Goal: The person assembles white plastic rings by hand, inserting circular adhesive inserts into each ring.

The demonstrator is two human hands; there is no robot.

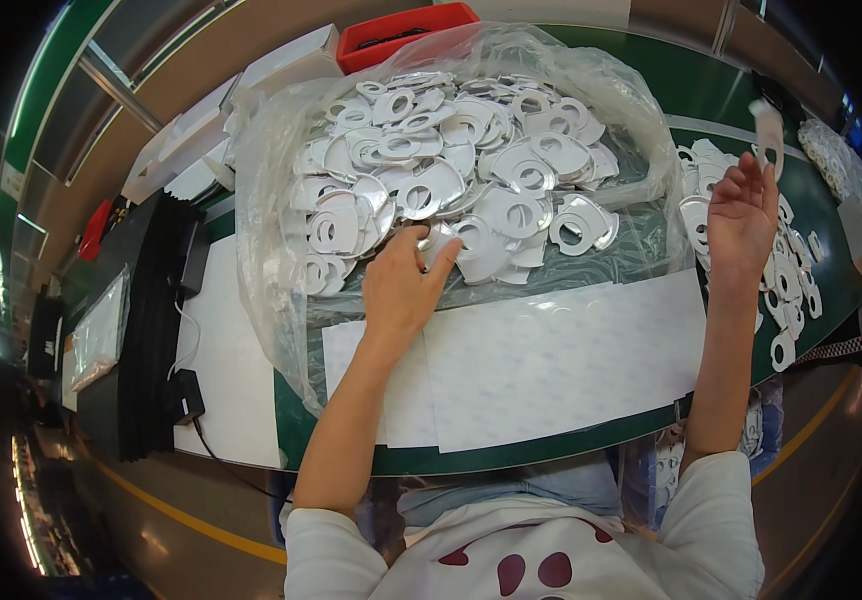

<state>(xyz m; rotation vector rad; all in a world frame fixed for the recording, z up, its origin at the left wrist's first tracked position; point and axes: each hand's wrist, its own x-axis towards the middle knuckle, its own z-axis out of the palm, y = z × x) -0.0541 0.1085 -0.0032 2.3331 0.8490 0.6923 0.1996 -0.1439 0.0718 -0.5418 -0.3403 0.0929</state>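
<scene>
We see the left hand reaching into an open clear plastic bag on the green tabletop, its fingers curled and pinching at a white ring-shaped piece on the near edge of the pile of white pieces heaped in the bag. That piece lies right at the fingertips, touching them, with the rest of the heap spreading away to the far side and to both sides of the hand

The right hand is raised well to the right, outside the bag, and grips a single white piece between fingertips at its far end, holding it upright above a second, looser spread of white pieces lying along the right of the tabletop

Near the bag, between the two forearms, we see flat white sheets lying on the tabletop. A red tray sits beyond the bag at the far side, and white boxes stand to the far left
</scene>
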